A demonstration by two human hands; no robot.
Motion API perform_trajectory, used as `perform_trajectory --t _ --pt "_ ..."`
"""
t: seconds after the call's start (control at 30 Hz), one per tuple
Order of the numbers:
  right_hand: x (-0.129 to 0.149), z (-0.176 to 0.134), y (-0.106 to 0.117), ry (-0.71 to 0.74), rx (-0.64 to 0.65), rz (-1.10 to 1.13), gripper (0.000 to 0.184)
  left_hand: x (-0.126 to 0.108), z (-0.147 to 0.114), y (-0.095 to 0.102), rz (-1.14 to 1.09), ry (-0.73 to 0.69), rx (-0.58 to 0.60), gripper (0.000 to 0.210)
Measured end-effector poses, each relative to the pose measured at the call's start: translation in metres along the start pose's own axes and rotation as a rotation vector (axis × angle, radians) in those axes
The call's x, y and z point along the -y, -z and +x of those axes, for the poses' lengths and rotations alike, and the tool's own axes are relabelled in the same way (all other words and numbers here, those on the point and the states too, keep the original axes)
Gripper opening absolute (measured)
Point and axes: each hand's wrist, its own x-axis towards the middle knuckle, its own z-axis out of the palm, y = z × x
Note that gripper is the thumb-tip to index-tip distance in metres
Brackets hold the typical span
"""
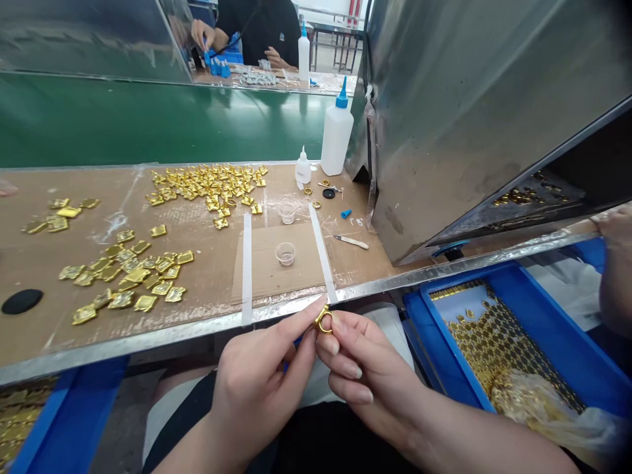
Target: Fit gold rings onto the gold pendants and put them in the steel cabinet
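A gold ring (321,315) is pinched between my two hands, just in front of the table's metal edge. My left hand (264,368) has its thumb and forefinger closed on the ring's broad top side. The round band is gripped by my right hand (363,359) between thumb and fingers, its other fingers curled below. Beyond my hands, a small clear plastic cup (285,254) sits on a cardboard sheet (266,283) held by white tape strips. Many gold rings (207,184) lie heaped at the back, and loose gold square pieces (128,270) spread over the left side.
A large white bottle (337,135) and a small dropper bottle (303,168) stand at the back. A craft knife (351,241) lies right of the cardboard. A blue tray (444,336) of gold pieces is at lower right, beside a metal panel (459,118). Another person (261,29) works opposite.
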Motion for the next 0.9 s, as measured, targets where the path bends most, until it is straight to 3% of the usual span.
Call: perform_trajectory --t 0.37,0.63,0.9 --pt "0.002 0.007 0.007 0.043 0.02 -0.024 0.014 -0.001 -0.005 -0.001 -0.197 0.126 0.062 0.044" --pt "0.001 0.008 0.008 0.074 -0.017 -0.093 0.02 -0.001 -0.001 0.001 -0.176 0.119 0.076 0.044" --pt "-0.002 0.012 0.011 0.123 -0.024 -0.112 0.019 -0.003 -0.004 -0.001 -0.288 0.218 0.087 0.046"
